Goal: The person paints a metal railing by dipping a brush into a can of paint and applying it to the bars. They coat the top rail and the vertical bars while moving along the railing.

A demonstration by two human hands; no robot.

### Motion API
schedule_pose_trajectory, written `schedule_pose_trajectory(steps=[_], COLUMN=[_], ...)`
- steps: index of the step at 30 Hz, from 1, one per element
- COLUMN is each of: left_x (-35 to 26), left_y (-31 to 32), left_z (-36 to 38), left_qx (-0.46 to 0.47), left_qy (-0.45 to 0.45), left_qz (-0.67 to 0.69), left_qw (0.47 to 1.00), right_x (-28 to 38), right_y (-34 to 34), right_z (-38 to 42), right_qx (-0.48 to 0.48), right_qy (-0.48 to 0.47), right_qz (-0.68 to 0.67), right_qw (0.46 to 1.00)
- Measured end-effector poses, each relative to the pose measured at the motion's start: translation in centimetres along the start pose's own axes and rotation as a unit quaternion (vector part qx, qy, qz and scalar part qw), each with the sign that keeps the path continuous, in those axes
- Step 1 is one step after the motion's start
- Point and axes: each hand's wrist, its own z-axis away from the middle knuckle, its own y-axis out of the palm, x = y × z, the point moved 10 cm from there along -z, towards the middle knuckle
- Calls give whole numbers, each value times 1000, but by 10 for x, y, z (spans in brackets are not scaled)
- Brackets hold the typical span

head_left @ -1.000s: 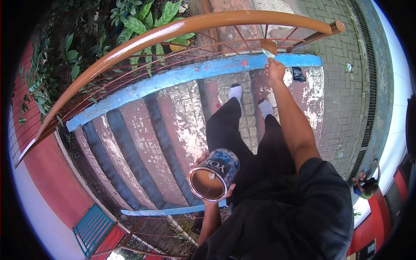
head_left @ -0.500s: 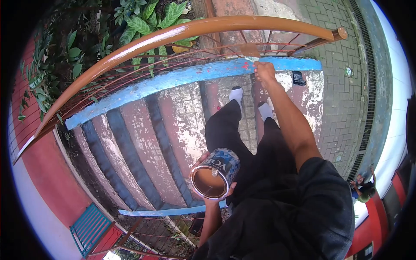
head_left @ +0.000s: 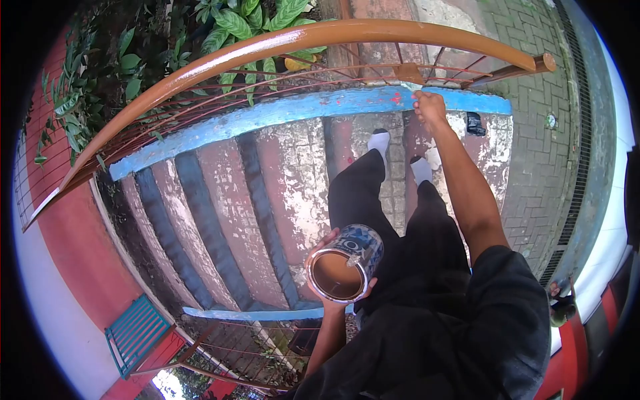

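My left hand (head_left: 326, 238) is wrapped round a metal paint can (head_left: 362, 241) with a blue and white patterned label. The can tilts, its mouth facing up at me, with brown paint (head_left: 337, 275) inside. Stretched forward, my right hand (head_left: 430, 108) is closed on a paintbrush (head_left: 412, 86), most of which is hidden by my fingers. The brush's end overlaps a brown flat part (head_left: 407, 71) low on the railing, just above the blue curb (head_left: 313, 105). A thick brown handrail (head_left: 373, 32) curves above it.
Worn steps (head_left: 230, 220) with peeling paint descend to the left of my feet (head_left: 379, 142). A black object (head_left: 475, 124) lies by the curb at right. Leafy plants (head_left: 233, 23) grow behind the railing. A green bench (head_left: 137, 330) stands lower left; another person (head_left: 563, 310) is at far right.
The whole view has shifted slightly, so most things sit further right. My right hand stays by the brown railing part with the brush; the paint can remains in my left hand.
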Motion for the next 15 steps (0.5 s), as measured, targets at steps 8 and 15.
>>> schedule_pose_trajectory(steps=[8,15], left_x=[-7,-6], left_y=[-3,-4], left_z=[2,-1], left_qx=[39,18], left_qy=[28,21], left_qz=[-21,-11], left_qw=[999,1000], right_x=[-17,0], right_y=[-46,-33], right_z=[-49,-34], right_qx=[-51,5], right_qy=[5,16], right_qz=[-63,-30], right_qw=[997,999])
